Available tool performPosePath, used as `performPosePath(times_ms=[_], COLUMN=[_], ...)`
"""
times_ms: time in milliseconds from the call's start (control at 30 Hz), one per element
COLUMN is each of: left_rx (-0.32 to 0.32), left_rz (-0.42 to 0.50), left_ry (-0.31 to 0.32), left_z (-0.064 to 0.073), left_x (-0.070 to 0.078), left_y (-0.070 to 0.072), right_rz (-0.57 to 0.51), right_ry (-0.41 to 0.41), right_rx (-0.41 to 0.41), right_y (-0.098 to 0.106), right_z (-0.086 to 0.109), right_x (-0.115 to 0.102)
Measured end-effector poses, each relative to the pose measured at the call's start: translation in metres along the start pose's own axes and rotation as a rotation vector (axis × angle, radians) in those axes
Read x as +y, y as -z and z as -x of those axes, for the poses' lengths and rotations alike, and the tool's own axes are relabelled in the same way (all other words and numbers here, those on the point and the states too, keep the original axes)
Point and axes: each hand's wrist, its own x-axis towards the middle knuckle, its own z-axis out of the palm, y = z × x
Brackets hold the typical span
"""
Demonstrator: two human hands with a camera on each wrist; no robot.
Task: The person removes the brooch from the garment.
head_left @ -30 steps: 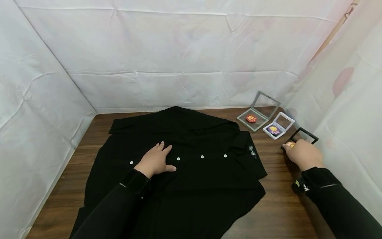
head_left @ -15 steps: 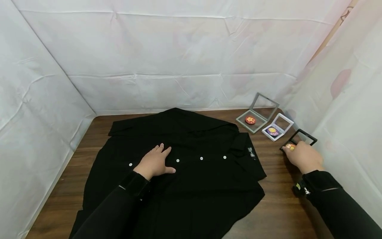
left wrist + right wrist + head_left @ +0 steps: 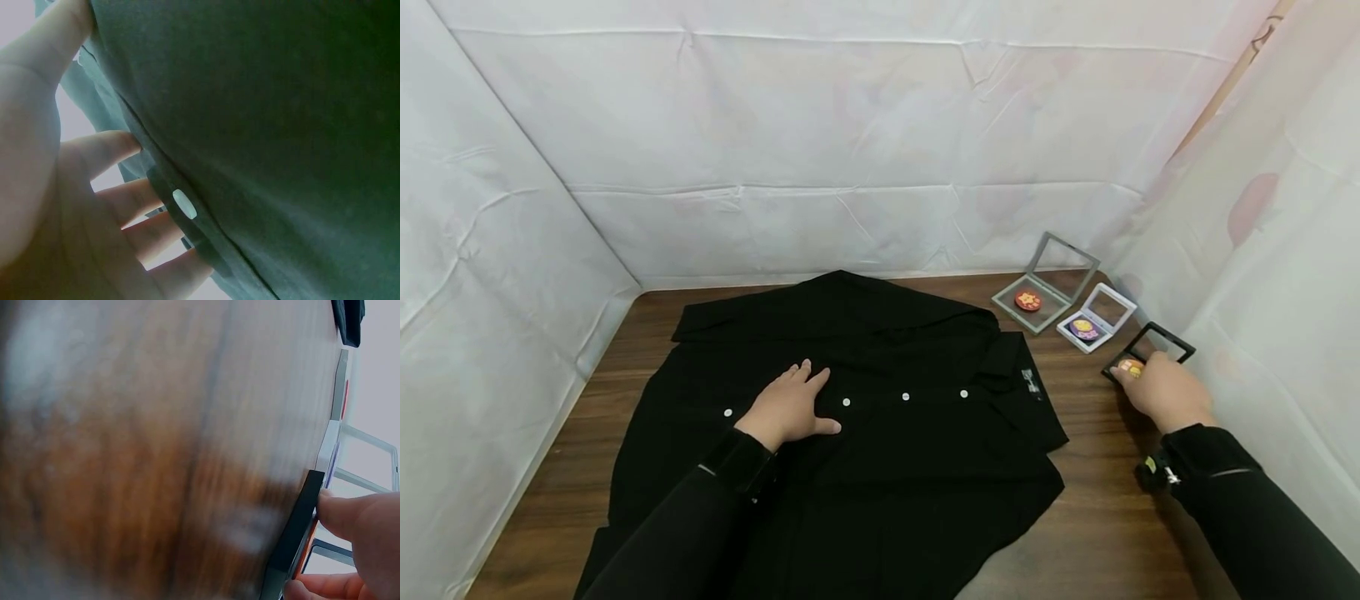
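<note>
A black shirt (image 3: 917,450) with white buttons lies spread on the wooden table. My left hand (image 3: 786,406) rests on it with fingers spread, beside a button (image 3: 185,204) of the placket. At the table's right side, my right hand (image 3: 1168,393) reaches into an open black display case (image 3: 294,525) with a see-through lid. Thumb and finger close about the edges of a round orange-and-yellow badge (image 3: 1130,367) in the case. Part of the case is hidden behind the hand.
Left of the black case stand an open white case (image 3: 1101,342) with a purple badge (image 3: 1084,328) and an open grey case (image 3: 1000,302) with a red badge (image 3: 1027,300). White curtains (image 3: 850,125) surround the table (image 3: 1097,500).
The right thumb has shifted slightly inward along the badge, and more of the case's front corner shows. The left hand keeps its place on the shirt.
</note>
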Motion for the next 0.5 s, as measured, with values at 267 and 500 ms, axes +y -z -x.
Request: performPosePath(times_ms=[267, 500], left_rx=[-0.031, 0.022], left_rz=[0.04, 0.143], left_ry=[-0.01, -0.011], left_z=[0.005, 0.03], left_x=[-0.011, -0.025], left_y=[0.001, 0.003], right_rz=[0.015, 0.009], right_ry=[0.035, 0.086], right_rx=[-0.016, 0.019], right_y=[0.001, 0.004], right_z=[0.002, 0.014], right_x=[-0.006, -0.02])
